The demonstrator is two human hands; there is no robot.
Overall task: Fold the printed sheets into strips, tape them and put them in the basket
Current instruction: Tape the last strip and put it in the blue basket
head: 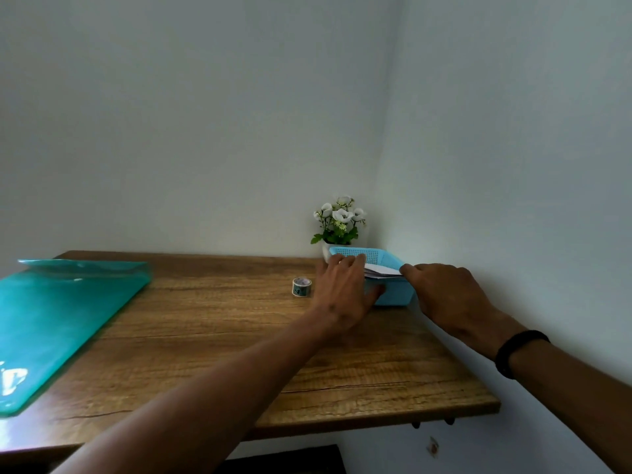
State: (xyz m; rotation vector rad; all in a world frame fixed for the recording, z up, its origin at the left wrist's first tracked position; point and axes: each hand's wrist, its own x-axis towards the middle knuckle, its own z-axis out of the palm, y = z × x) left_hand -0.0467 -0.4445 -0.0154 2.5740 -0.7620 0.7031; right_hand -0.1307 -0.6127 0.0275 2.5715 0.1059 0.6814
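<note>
A: Starting at the left, what's on the table (239, 336)?

B: A green folder (58, 323) lies flat at the left edge, glossy and thin. Further right a small tape roll (301, 286) stands on the wood, just left of the left hand (342, 292). Nothing is touching it.

A: And the hands?

B: The left hand lies with fingers fairly straight over the near left rim of the basket (390, 268), thumb down along its front wall. Whether it clamps the wall or only steadies it, I cannot tell. The right hand (441, 295) has its fingers curled onto the basket's right rim.

A: Where are the sheets?

B: White paper (383, 271) lies inside the basket, between the two hands, its edges showing above the front rim. Folded or taped, I can't say from here.

A: How will it all handle?

B: I'd judge the paper light and limp, easily creased; pinch it at an edge. The basket looks like thin perforated plastic, light enough to slide on the wood, so hold it by both rims. A flower pot (338, 222) stands right behind it in the corner and could be knocked.
</note>
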